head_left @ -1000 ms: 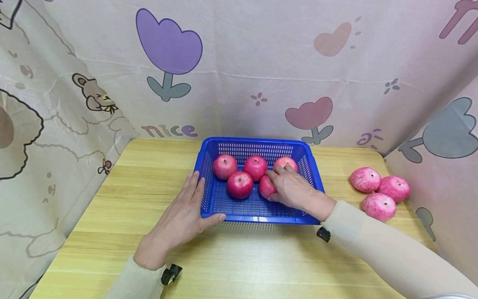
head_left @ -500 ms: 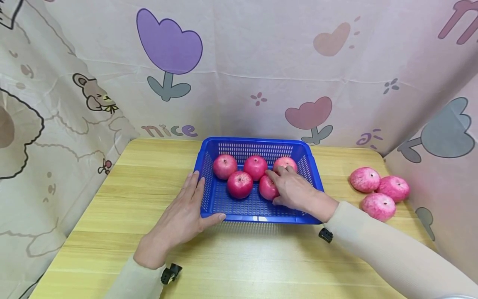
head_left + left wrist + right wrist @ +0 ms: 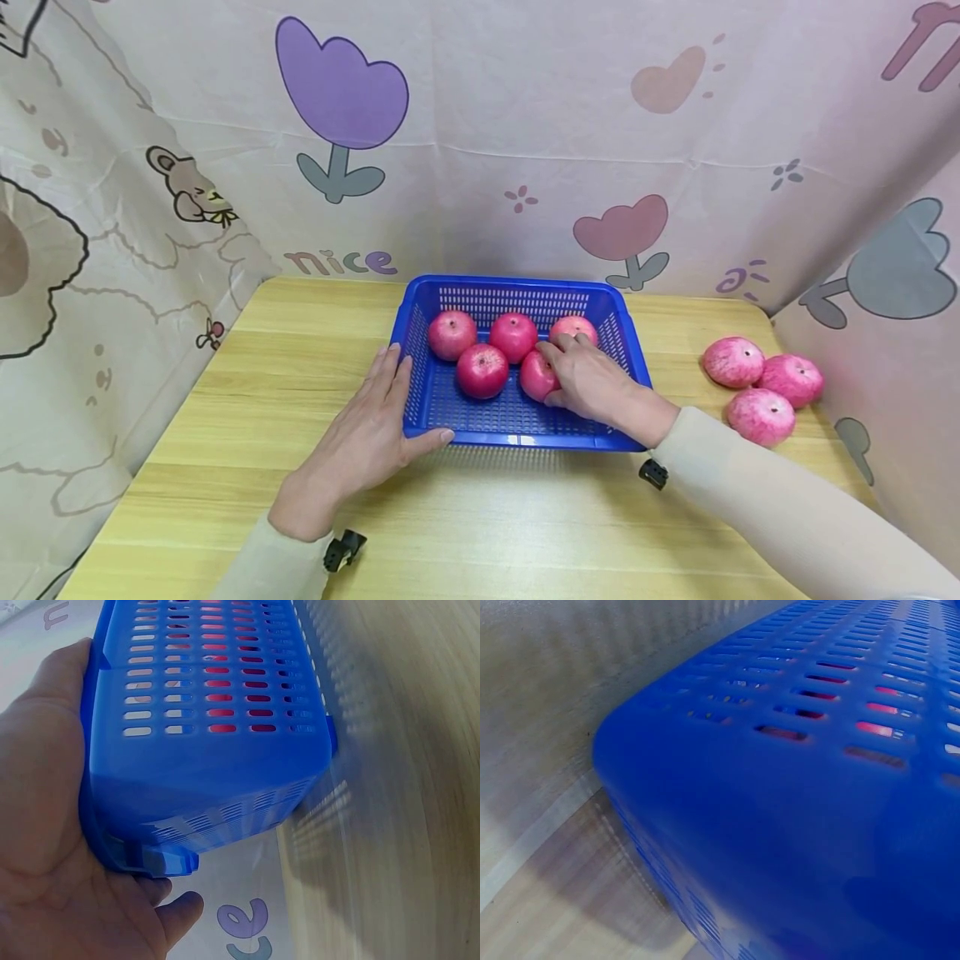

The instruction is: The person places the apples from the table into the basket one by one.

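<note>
Head view: counter [image 3: 510, 533] bears blue basket [image 3: 480, 436], unmoved this past second.
Left hand [image 3: 360, 433]: fingers straight against basket's left side.
Right hand [image 3: 596, 385]: fingers grasping apple [image 3: 536, 379].
Apple: inside basket, front-row right; barely shifted, spot looks settled.

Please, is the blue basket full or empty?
Neither: partly filled. Five apples sit in the blue basket, but its mesh floor shows bare along the front.
</note>
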